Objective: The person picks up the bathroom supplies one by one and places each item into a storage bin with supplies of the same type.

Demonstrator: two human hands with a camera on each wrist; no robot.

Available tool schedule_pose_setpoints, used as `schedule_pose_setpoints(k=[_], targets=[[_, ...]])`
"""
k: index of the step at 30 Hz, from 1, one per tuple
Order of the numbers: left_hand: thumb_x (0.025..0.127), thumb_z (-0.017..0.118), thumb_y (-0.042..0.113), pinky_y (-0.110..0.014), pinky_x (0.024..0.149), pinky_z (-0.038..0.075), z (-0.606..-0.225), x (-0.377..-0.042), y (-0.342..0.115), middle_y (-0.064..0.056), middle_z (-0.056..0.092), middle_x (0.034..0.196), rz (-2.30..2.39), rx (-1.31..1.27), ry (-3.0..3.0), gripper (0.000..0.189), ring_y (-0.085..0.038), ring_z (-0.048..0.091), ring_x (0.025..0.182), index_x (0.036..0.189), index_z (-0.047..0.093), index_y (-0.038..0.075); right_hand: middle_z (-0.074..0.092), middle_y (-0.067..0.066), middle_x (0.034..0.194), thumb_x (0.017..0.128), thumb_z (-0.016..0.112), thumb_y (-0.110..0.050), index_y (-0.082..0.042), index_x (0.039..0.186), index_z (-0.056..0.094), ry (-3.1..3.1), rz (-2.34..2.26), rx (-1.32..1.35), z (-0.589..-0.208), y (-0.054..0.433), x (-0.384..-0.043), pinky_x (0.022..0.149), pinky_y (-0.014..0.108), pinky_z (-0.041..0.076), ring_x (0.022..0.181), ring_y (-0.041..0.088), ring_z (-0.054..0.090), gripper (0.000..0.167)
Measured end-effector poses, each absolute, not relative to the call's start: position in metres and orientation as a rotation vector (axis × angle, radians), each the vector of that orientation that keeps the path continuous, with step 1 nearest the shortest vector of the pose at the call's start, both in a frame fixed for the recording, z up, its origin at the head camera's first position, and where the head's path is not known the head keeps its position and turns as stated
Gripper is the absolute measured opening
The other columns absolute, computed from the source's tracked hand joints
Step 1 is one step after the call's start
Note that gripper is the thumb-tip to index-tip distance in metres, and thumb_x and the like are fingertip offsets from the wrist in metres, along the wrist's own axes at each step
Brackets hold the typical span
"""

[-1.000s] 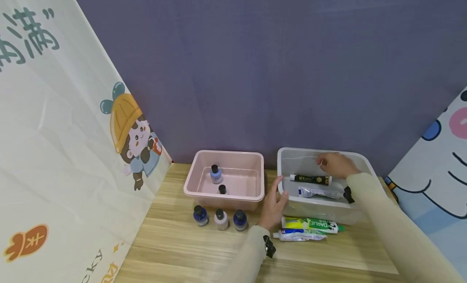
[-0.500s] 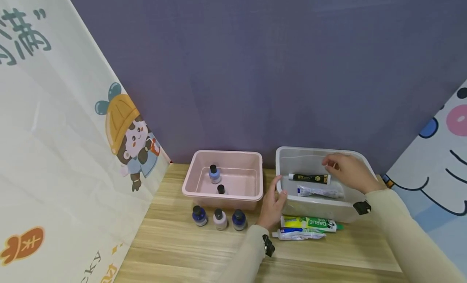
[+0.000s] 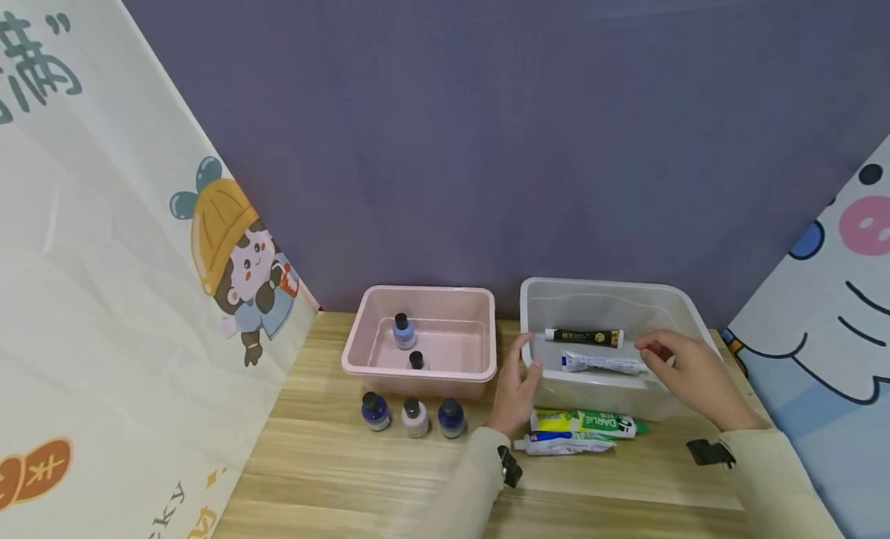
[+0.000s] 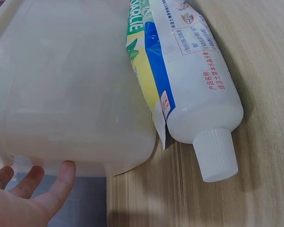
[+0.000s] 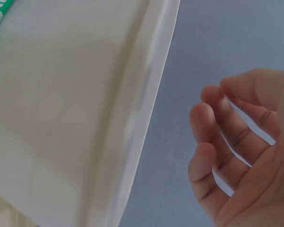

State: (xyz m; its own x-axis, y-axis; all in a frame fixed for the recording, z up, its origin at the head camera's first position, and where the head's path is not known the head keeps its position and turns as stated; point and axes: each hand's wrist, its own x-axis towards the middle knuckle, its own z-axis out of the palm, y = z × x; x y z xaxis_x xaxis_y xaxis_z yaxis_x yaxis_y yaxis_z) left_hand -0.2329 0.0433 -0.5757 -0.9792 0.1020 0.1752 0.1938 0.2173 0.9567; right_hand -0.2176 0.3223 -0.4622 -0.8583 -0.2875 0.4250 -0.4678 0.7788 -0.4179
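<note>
My left hand rests at the near left corner of the translucent white plastic bin, fingertips touching its side in the left wrist view. Inside the bin lie a black toothpaste tube and, nearer the front, a white and blue toothpaste tube. Over the bin's right front part hovers my right hand, its fingers loosely bent with nothing between them. On the table in front of the bin are a green and yellow Darlie toothpaste tube and a white tube with a blue band.
A pink plastic bin stands to the left with a light blue bottle and another black-capped bottle inside. Before it stand two dark blue bottles, one at the left, and a pale pink bottle. A grey-blue curtain hangs behind.
My right hand has drawn back from deep inside the white bin toward its right front rim, uncovering more of the tubes. The left hand stays at the bin's corner. The view has shifted slightly.
</note>
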Motion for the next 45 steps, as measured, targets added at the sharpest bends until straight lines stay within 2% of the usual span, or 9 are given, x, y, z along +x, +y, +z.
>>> schedule_pose_setpoints(k=[3, 8, 13, 17, 23, 30, 34, 39, 45], targets=[[0.108, 0.045, 0.039, -0.041, 0.103, 0.049, -0.575, -0.233, 0.044, 0.014, 0.036, 0.162, -1.883, -0.293, -2.388, 0.049, -0.014, 0.058, 0.115, 0.152, 0.028, 0.054, 0.072, -0.004, 0.088, 0.094, 0.072, -0.005, -0.018, 0.106, 0.073, -2.602, 0.790, 0.566, -0.470, 0.324, -0.206, 0.059, 0.021, 0.045, 0.071, -0.005, 0.054, 0.018], [0.108, 0.045, 0.035, -0.044, 0.110, 0.045, -0.574, -0.233, 0.045, 0.009, 0.037, 0.164, -1.870, -0.309, -2.371, 0.050, -0.019, 0.054, 0.127, 0.153, 0.029, 0.051, 0.071, -0.007, 0.086, 0.092, 0.072, -0.002, -0.018, 0.105, 0.073, -2.588, 0.875, 0.565, -0.482, 0.320, -0.186, 0.058, 0.017, 0.043, 0.070, -0.006, 0.053, 0.021], [0.108, 0.044, 0.037, -0.049, 0.117, 0.039, -0.573, -0.232, 0.045, 0.008, 0.034, 0.166, -1.859, -0.315, -2.377, 0.048, -0.016, 0.039, 0.147, 0.152, 0.030, 0.051, 0.070, -0.009, 0.082, 0.087, 0.075, 0.004, -0.016, 0.102, 0.073, -2.529, 0.905, 0.553, -0.501, 0.310, -0.171, 0.056, 0.013, 0.040, 0.068, -0.006, 0.053, 0.026], [0.108, 0.045, 0.036, -0.049, 0.114, 0.042, -0.573, -0.232, 0.044, 0.011, 0.033, 0.165, -1.848, -0.329, -2.377, 0.047, -0.017, 0.038, 0.149, 0.152, 0.033, 0.048, 0.068, -0.010, 0.080, 0.081, 0.078, 0.006, -0.016, 0.097, 0.073, -2.530, 0.875, 0.545, -0.521, 0.302, -0.167, 0.056, 0.014, 0.041, 0.069, -0.008, 0.052, 0.028], [0.108, 0.045, 0.032, -0.049, 0.114, 0.043, -0.574, -0.233, 0.045, 0.012, 0.034, 0.165, -1.816, -0.366, -2.366, 0.045, -0.019, 0.038, 0.149, 0.152, 0.038, 0.042, 0.066, -0.015, 0.082, 0.081, 0.079, 0.002, -0.018, 0.094, 0.073, -2.593, 0.883, 0.539, -0.549, 0.287, -0.164, 0.055, 0.020, 0.045, 0.070, -0.009, 0.051, 0.025], [0.108, 0.045, 0.033, -0.051, 0.120, 0.035, -0.575, -0.234, 0.044, 0.010, 0.037, 0.163, -1.769, -0.393, -2.376, 0.046, -0.019, 0.038, 0.150, 0.153, 0.038, 0.037, 0.064, -0.012, 0.093, 0.076, 0.086, -0.002, -0.019, 0.095, 0.073, -2.640, 0.841, 0.588, -0.574, 0.263, -0.161, 0.069, 0.026, 0.054, 0.084, 0.004, 0.061, 0.028], [0.107, 0.045, 0.036, -0.051, 0.121, 0.034, -0.576, -0.234, 0.043, 0.008, 0.038, 0.164, -1.764, -0.394, -2.391, 0.047, -0.018, 0.039, 0.149, 0.153, 0.037, 0.039, 0.062, -0.012, 0.097, 0.075, 0.089, -0.010, -0.022, 0.097, 0.073, -2.733, 0.757, 0.568, -0.588, 0.252, -0.160, 0.076, 0.032, 0.056, 0.092, 0.010, 0.061, 0.030], [0.106, 0.047, 0.037, -0.051, 0.121, 0.033, -0.577, -0.234, 0.042, 0.008, 0.038, 0.164, -1.784, -0.386, -2.392, 0.049, -0.017, 0.039, 0.149, 0.153, 0.035, 0.043, 0.061, -0.016, 0.098, 0.073, 0.089, -0.013, -0.025, 0.097, 0.074, -2.843, 0.724, 0.514, -0.607, 0.244, -0.159, 0.083, 0.036, 0.056, 0.097, 0.009, 0.058, 0.030], [0.106, 0.049, 0.038, -0.053, 0.121, 0.033, -0.575, -0.234, 0.041, 0.009, 0.040, 0.162, -1.790, -0.400, -2.379, 0.050, -0.019, 0.040, 0.149, 0.154, 0.037, 0.035, 0.061, -0.017, 0.095, 0.067, 0.090, -0.012, -0.025, 0.094, 0.075, -2.751, 0.669, 0.580, -0.618, 0.241, -0.157, 0.080, 0.034, 0.054, 0.093, 0.007, 0.055, 0.035]])
